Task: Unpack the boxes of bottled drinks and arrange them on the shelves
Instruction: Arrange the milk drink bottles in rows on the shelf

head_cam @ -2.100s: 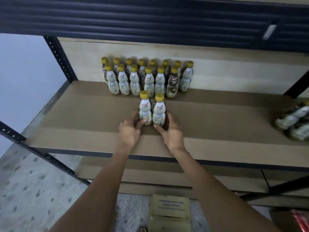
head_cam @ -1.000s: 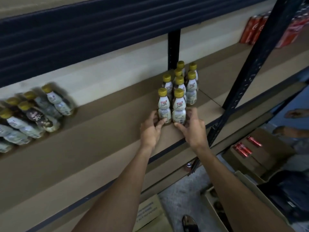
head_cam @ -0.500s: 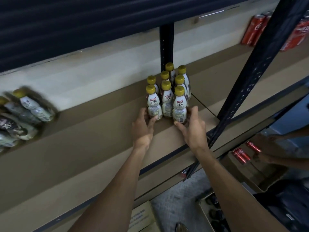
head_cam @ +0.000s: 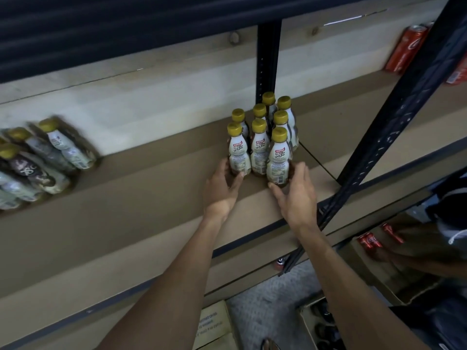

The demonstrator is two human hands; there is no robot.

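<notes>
1. Where the floor shows at the bottom edge, a cardboard box [head_cam: 214, 324] sits under the shelf [head_cam: 126, 198].
2. Left hand [head_cam: 222, 188] on the shelf: fingers spread, touching the base of the front-left bottle [head_cam: 238, 154], not wrapped around it.
3. Right hand [head_cam: 294, 195]: fingers spread, cupping the base of the front-right bottle [head_cam: 278, 157].
4. Both bottles front a bottle cluster [head_cam: 267, 132], upright, gold caps, packed against the black upright post [head_cam: 267, 59].
5. Far left: second bottle group [head_cam: 38, 162], blurred.
6. Far right: red cans [head_cam: 406, 49] on the next bay.
</notes>
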